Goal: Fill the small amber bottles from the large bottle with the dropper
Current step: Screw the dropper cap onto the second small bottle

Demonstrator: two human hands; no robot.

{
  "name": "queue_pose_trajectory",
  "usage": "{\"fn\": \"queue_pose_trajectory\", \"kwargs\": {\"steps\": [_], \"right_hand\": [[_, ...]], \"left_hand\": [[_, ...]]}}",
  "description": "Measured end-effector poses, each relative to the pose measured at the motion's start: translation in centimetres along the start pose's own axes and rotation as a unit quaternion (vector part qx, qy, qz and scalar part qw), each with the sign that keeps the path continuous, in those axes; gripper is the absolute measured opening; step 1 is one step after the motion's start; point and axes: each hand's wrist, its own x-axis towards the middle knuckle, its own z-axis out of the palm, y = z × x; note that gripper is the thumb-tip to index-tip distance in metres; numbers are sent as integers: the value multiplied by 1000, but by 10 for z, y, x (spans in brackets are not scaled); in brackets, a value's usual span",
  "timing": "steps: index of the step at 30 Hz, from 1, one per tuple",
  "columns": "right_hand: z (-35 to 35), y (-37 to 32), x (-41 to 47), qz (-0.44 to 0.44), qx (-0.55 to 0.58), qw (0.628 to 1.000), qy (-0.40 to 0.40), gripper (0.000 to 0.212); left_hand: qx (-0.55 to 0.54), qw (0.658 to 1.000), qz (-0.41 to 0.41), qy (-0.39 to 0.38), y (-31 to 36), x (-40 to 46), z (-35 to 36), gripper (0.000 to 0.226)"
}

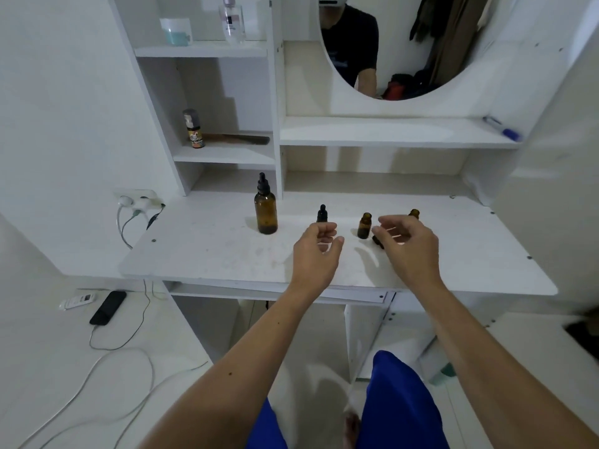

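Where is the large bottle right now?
In the head view, the large bottle stands upright on the white desk, left of both hands and of the small bottles, just below the shelf unit, its dropper cap on.

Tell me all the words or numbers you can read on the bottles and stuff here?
None can be read.
Spray can on the middle shelf: colourful label, too blurred.
Clear perfume bottle on the top shelf: dark label, too small.
Large amber bottle and small amber bottles: no labels visible.
Pen under the mirror: no readable print.
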Motion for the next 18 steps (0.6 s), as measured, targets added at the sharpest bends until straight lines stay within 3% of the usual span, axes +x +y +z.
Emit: {"fn": "queue_pose_trajectory", "kwargs": {"steps": [9,18], "right_hand": [[7,36,7,48,-115,992,-29,36],[5,34,12,66,-76,995,22,20]], "left_hand": [[26,995,2,-93,3,23,37,52],[27,997,3,-70,-4,45,60,37]]}}
